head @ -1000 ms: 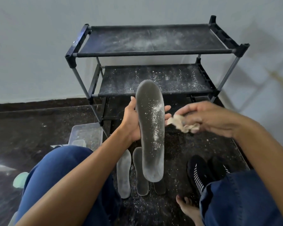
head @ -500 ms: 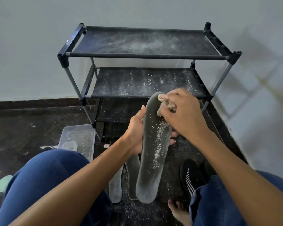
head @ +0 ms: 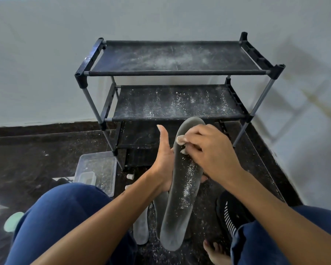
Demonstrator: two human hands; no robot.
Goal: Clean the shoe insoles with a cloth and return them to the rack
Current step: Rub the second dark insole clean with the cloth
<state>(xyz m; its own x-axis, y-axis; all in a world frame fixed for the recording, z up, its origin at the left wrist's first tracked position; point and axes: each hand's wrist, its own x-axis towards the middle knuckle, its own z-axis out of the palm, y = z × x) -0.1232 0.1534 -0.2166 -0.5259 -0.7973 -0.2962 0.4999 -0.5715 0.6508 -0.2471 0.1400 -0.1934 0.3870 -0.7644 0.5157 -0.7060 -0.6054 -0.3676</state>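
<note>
A long grey insole (head: 180, 203) dusted with white powder stands upright in front of me. My left hand (head: 163, 159) grips it from behind at mid-length, thumb raised. My right hand (head: 210, 152) presses a small beige cloth (head: 181, 140) against the insole's upper part; the fingers hide most of the cloth. Two more insoles (head: 141, 226) lie on the floor under the held one. The black shoe rack (head: 178, 72) stands beyond, its shelves dusty.
A clear plastic box (head: 97, 169) sits on the dark floor left of the rack. Black shoes with white stripes (head: 229, 215) lie at the right by my bare foot (head: 216, 253). My blue-trousered knees fill the lower corners. A pale wall runs behind and to the right.
My right hand brought the cloth from the right onto the insole's top and has slid it a little down the surface. The insole tilted slightly; my left thumb lifted.
</note>
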